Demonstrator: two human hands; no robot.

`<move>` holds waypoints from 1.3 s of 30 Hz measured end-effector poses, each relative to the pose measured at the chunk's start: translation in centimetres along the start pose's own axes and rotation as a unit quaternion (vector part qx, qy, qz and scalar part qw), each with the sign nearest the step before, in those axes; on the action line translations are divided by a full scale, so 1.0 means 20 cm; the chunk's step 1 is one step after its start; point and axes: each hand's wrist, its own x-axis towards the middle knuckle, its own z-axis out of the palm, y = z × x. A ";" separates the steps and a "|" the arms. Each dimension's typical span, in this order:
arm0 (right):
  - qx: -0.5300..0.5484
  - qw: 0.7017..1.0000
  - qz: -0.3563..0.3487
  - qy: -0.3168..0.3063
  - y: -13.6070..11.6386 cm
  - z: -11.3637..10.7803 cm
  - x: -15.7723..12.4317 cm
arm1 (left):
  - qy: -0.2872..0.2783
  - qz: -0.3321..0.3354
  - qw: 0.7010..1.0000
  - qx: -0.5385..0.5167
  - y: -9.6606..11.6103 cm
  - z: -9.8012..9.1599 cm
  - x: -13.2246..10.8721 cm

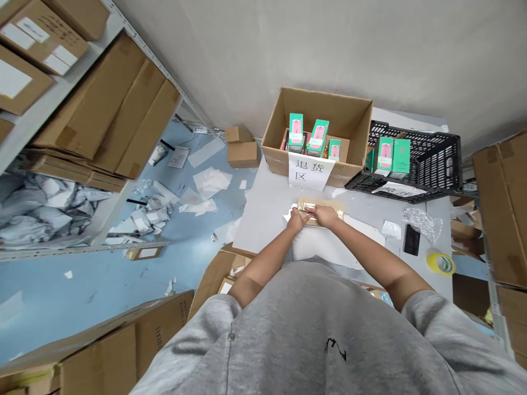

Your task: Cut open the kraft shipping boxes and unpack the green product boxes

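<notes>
The left hand point(296, 221) and right hand point(326, 215) meet over a flat gold packet point(325, 206), which lies on a white padded bag point(325, 247) on the worktop point(263, 214). The fingers point(308, 210) of both hands rest close together on top of the packet, though the view is too small to tell whether they clamp it. Just beyond stands an open cardboard box point(317, 107) holding green boxes point(295, 129) with pink panels, and a paper sign point(307, 171) hangs on its front (it reads 退货区, "returns area"). To the right sits a black plastic crate point(442, 164) with two more green boxes point(393, 154) inside. Near the right hand's side lie bubble wrap point(420, 224), a black phone point(411, 240) and a roll of yellow tape point(440, 262). Scraps of white paper point(209, 182) litter the blue floor point(82, 291).
</notes>
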 end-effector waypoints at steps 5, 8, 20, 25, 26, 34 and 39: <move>-0.045 0.998 0.031 -0.023 0.02 -0.02 -0.07 | -0.002 -0.002 1.000 0.006 0.01 -0.02 0.00; -0.072 0.996 0.047 -0.023 0.06 -0.04 -0.12 | -0.006 -0.013 1.000 0.016 0.03 -0.03 -0.01; -0.071 0.985 0.155 -0.003 0.36 -0.08 -0.46 | -0.021 -0.024 0.998 0.054 0.07 -0.07 -0.03; -0.067 0.982 0.177 0.010 0.38 -0.08 -0.56 | -0.022 -0.031 0.997 0.065 0.07 -0.07 -0.02; -0.063 0.981 0.181 0.012 0.37 -0.08 -0.56 | -0.022 -0.031 0.997 0.066 0.07 -0.07 -0.02; -0.022 0.974 0.222 0.025 0.41 -0.08 -0.66 | -0.032 -0.036 0.995 0.084 0.08 -0.08 -0.02; 0.134 0.930 0.323 0.114 0.51 -0.05 -0.70 | -0.023 -0.057 0.988 0.139 0.12 -0.06 -0.02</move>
